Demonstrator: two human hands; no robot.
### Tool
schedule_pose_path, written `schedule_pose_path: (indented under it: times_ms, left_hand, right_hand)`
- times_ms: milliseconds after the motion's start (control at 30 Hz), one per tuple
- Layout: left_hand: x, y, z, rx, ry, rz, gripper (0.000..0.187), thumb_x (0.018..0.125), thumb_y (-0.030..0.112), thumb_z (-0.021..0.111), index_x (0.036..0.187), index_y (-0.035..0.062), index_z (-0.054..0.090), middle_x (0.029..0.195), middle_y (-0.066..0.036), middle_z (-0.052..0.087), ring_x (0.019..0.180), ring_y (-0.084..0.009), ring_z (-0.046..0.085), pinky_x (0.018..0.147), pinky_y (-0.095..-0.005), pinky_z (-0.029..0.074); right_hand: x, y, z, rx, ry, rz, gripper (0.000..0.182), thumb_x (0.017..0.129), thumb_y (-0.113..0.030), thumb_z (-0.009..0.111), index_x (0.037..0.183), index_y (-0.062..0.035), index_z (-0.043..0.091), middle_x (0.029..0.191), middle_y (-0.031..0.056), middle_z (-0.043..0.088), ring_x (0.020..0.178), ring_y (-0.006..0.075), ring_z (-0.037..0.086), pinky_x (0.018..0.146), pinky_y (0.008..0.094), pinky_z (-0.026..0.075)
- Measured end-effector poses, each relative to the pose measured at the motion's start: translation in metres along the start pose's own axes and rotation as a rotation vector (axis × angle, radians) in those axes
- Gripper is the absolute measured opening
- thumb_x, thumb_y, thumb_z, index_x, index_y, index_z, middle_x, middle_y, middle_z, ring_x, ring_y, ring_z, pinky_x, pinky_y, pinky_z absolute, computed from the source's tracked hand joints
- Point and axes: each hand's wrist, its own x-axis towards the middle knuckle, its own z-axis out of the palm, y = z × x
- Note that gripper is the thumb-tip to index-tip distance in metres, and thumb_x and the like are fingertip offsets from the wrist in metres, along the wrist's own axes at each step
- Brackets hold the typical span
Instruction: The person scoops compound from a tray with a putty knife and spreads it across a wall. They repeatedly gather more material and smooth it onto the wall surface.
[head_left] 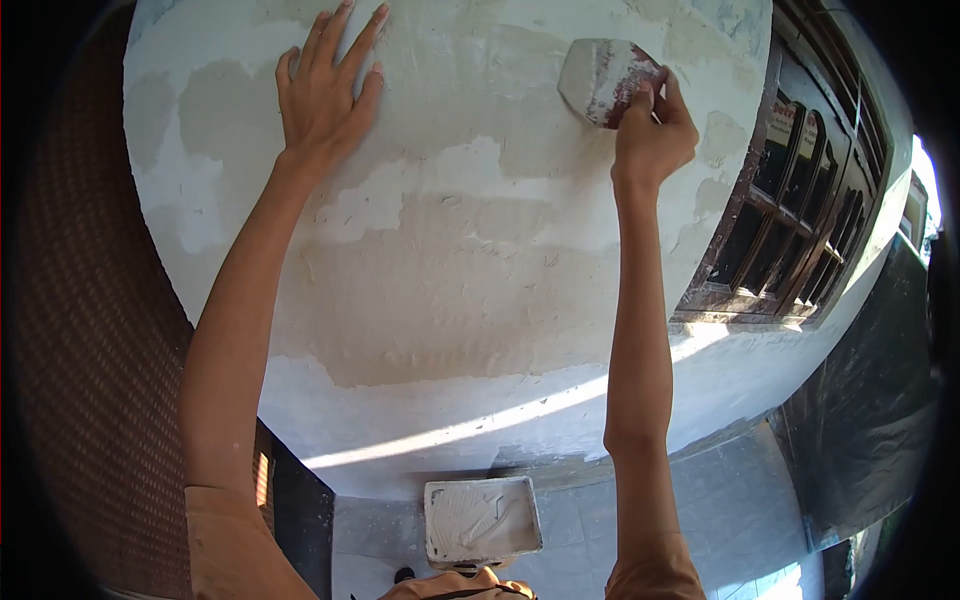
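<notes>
In the head view, my left hand (pixel 328 95) lies against the upper wall (pixel 470 280) with its fingers spread, holding nothing. My right hand (pixel 655 135) grips a putty knife (pixel 598 80) with a wide blade smeared in white filler and a reddish-brown part near my fingers. The blade is at the wall's surface, up and to the right; whether its whole edge touches cannot be made out. Around both hands the wall is patchy, with beige-grey filler spread over white paint.
A rectangular tray (pixel 430 520) of creamy filler stands low in front of my body. To the right is a dark wooden window frame (pixel 745 285) with panes. A brown woven screen (pixel 95 330) runs down the left. A dark sheet (pixel 860 400) hangs at the right, above grey floor tiles (pixel 735 500).
</notes>
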Motion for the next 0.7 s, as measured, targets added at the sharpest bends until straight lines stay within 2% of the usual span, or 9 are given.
schedule_pose_path:
  times_ms: [33,67,133,267,367,433,533,567,700]
  left_hand:
    - [0.000,0.001,0.000,-0.002,-0.002,-0.006,0.065,0.089,0.015,0.051,0.151,0.0133,0.032,0.157,-0.018,0.023,0.146,-0.0351,0.020,0.114,-0.0561,0.015]
    - [0.000,0.004,0.001,-0.007,-0.005,-0.010,0.065,0.088,0.015,0.050,0.151,0.0130,0.032,0.157,-0.018,0.023,0.145,-0.0352,0.020,0.114,-0.0563,0.015]
    - [0.000,0.006,0.003,0.016,0.000,-0.009,0.065,0.089,0.015,0.050,0.152,0.0134,0.032,0.157,-0.018,0.024,0.145,-0.0353,0.021,0.114,-0.0563,0.015]
    - [0.002,0.011,0.000,0.093,-0.036,-0.027,0.064,0.091,0.020,0.048,0.153,0.0152,0.029,0.157,-0.018,0.023,0.145,-0.0353,0.021,0.115,-0.0560,0.014]
    - [0.003,0.011,-0.003,0.089,-0.075,-0.050,0.063,0.094,0.022,0.046,0.154,0.0177,0.027,0.158,-0.018,0.022,0.146,-0.0344,0.020,0.115,-0.0563,0.014]
    - [0.005,0.008,-0.007,0.094,-0.094,-0.050,0.063,0.095,0.023,0.045,0.154,0.0186,0.026,0.158,-0.018,0.023,0.146,-0.0341,0.020,0.115,-0.0565,0.014]
    - [0.002,0.004,-0.014,0.057,-0.106,-0.058,0.062,0.096,0.025,0.044,0.155,0.0199,0.025,0.157,-0.018,0.026,0.146,-0.0339,0.021,0.114,-0.0568,0.015]
    - [-0.003,0.004,-0.016,0.029,-0.101,-0.057,0.062,0.096,0.025,0.044,0.155,0.0202,0.024,0.156,-0.018,0.027,0.146,-0.0340,0.022,0.114,-0.0569,0.016]
    - [-0.043,0.004,-0.024,-0.030,-0.092,-0.062,0.061,0.096,0.026,0.044,0.154,0.0189,0.026,0.155,-0.018,0.030,0.145,-0.0351,0.024,0.114,-0.0567,0.017]
  right_hand:
    - [0.006,-0.002,-0.016,-0.027,0.040,0.077,0.034,0.089,0.001,0.058,0.122,0.0069,0.062,0.089,0.0183,0.072,0.067,0.0172,0.068,0.062,0.0292,0.055]
    - [0.011,0.006,-0.024,-0.034,0.105,-0.008,0.034,0.089,0.001,0.057,0.122,0.0069,0.062,0.089,0.0185,0.072,0.068,0.0172,0.068,0.062,0.0292,0.055]
    - [0.004,-0.005,-0.021,0.127,0.075,0.011,0.035,0.089,0.000,0.059,0.123,0.0059,0.062,0.088,0.0180,0.072,0.066,0.0163,0.067,0.061,0.0294,0.053]
    - [-0.044,-0.022,0.030,0.160,-0.244,-0.002,0.037,0.090,-0.006,0.064,0.125,0.0020,0.062,0.092,0.0169,0.073,0.071,0.0126,0.066,0.066,0.0268,0.053]
    - [-0.049,-0.022,0.039,0.184,-0.269,0.087,0.036,0.090,-0.006,0.064,0.124,0.0031,0.062,0.091,0.0177,0.073,0.070,0.0132,0.066,0.065,0.0273,0.053]
    - [-0.030,-0.009,0.017,0.070,-0.158,0.068,0.035,0.087,-0.002,0.061,0.121,0.0066,0.062,0.090,0.0178,0.073,0.067,0.0175,0.066,0.067,0.0298,0.051]
    - [-0.008,-0.005,-0.025,0.020,-0.022,0.130,0.037,0.089,-0.003,0.061,0.125,0.0080,0.059,0.098,0.0239,0.071,0.076,0.0237,0.071,0.065,0.0320,0.057]
    - [-0.006,0.003,-0.035,-0.030,-0.006,0.057,0.038,0.090,-0.003,0.061,0.126,0.0073,0.059,0.103,0.0242,0.070,0.076,0.0238,0.071,0.066,0.0318,0.057]
    - [-0.041,-0.020,-0.064,-0.045,-0.057,0.132,0.039,0.090,-0.003,0.061,0.128,0.0060,0.058,0.106,0.0246,0.069,0.082,0.0228,0.071,0.068,0.0308,0.058]
